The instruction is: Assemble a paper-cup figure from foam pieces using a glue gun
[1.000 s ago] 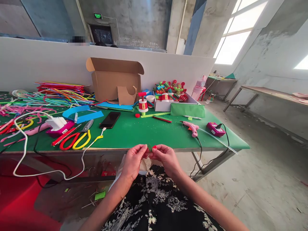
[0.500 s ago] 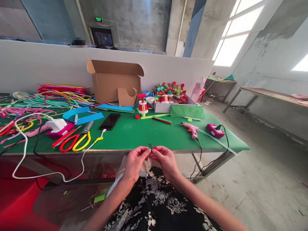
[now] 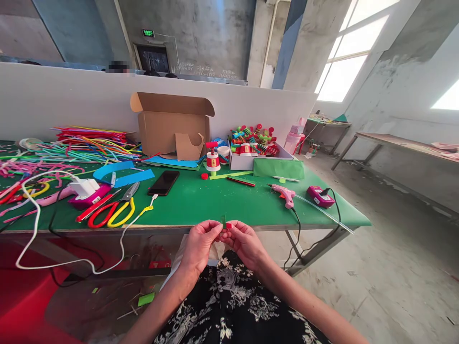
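Note:
My left hand (image 3: 199, 245) and my right hand (image 3: 244, 242) meet just in front of the green table's (image 3: 201, 200) near edge, above my lap. Both pinch a tiny craft piece (image 3: 225, 223) between fingertips; it shows a green strip and a red bit. The fingers of each hand are closed round it, so most of the piece is hidden. A pink glue gun (image 3: 284, 193) lies on the table to the right of my hands, with its cord hanging over the edge.
On the table lie red-and-yellow scissors (image 3: 109, 212), a black phone (image 3: 164, 182), an open cardboard box (image 3: 172, 125), a white box of finished toys (image 3: 253, 148), a red-and-white toy (image 3: 213, 160), a pile of coloured pipe cleaners (image 3: 71, 143) and a white cable (image 3: 36, 215).
My hands have drawn a little closer together on the small piece and sit slightly lower in view. The camera has tilted a bit; nothing on the table moved.

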`<state>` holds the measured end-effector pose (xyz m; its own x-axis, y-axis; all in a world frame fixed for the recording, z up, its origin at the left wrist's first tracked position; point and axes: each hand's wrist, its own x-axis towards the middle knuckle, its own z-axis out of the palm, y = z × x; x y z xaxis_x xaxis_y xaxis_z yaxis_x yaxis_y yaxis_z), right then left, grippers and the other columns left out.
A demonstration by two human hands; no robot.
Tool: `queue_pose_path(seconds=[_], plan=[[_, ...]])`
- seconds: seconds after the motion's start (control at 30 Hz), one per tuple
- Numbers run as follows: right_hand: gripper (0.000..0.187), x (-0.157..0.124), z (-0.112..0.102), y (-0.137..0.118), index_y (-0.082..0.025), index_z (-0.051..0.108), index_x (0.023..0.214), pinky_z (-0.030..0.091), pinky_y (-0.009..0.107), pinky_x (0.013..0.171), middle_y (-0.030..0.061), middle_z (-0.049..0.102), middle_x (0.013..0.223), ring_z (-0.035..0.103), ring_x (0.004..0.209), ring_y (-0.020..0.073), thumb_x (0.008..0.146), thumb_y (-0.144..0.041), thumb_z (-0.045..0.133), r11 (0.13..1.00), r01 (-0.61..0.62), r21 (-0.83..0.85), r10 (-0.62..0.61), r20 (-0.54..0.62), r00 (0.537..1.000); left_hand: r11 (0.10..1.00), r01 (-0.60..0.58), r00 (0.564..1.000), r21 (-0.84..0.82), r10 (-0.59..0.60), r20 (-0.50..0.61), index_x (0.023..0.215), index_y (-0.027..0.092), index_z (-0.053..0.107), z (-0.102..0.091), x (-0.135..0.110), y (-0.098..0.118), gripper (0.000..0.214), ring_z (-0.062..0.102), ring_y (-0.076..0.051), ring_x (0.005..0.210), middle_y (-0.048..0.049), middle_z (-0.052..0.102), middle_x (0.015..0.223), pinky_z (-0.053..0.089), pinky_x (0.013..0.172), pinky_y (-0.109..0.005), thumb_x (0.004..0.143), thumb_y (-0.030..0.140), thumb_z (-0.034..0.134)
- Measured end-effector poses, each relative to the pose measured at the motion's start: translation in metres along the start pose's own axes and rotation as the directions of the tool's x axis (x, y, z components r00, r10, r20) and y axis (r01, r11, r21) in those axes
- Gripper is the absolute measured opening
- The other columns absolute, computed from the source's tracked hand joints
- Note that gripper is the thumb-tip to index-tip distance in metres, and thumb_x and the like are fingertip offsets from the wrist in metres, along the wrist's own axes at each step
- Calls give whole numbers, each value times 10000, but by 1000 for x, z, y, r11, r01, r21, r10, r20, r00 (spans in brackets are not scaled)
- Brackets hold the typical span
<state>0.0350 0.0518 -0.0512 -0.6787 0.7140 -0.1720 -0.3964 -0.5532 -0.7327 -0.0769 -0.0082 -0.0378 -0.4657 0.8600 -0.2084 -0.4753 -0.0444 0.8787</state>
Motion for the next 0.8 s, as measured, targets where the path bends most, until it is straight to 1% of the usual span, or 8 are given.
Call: queue_pose_path(seconds=[0.23,0.37,0.53,0.63,0.73,0.8], plan=[[337,-2,3,0,-154,696,698,535,207,665,-11,673,621,629,593,89,569,-383,906,998,39,-54,-40,-16,999,998,-34,999,57,35,-26,600,143,667,2,0,-2,317,536,-96,538,6,647,559,406,554,-217,461,369,840],[338,-4,6,-1,-162,692,677,535,249,663,-1,675,615,629,588,114,577,-417,890,988,77,-131,-84,-52,995,996,-44,997,77,48,-56,605,154,661,3,0,-4,282,539,-108,538,8,644,553,402,552,-227,478,350,820],[348,-4,9,1,-179,687,658,522,274,644,-6,662,587,598,545,121,571,-460,873,972,126,-197,-149,-105,983,992,-71,997,105,74,-27,612,152,674,2,-1,-8,270,554,-122,570,-4,654,581,419,582,-240,503,359,809],[322,-4,8,4,-185,683,666,517,279,667,-7,662,605,604,575,128,600,-451,853,957,158,-242,-191,-117,975,991,-86,995,105,91,-36,603,152,680,3,-1,-9,275,548,-121,572,-3,652,579,423,585,-239,500,368,815],[297,-4,6,5,-184,695,715,513,277,680,-7,670,646,603,610,131,615,-419,847,951,168,-260,-201,-107,974,993,-88,994,84,93,-58,595,154,678,5,-2,-8,294,545,-121,569,-5,653,573,432,591,-242,489,385,826],[285,-3,5,4,-186,700,725,507,263,671,-13,668,656,592,607,123,616,-404,848,949,173,-265,-207,-108,972,994,-78,996,82,81,-40,606,152,684,4,-3,-7,309,547,-124,582,-10,658,589,435,599,-243,489,395,835]])
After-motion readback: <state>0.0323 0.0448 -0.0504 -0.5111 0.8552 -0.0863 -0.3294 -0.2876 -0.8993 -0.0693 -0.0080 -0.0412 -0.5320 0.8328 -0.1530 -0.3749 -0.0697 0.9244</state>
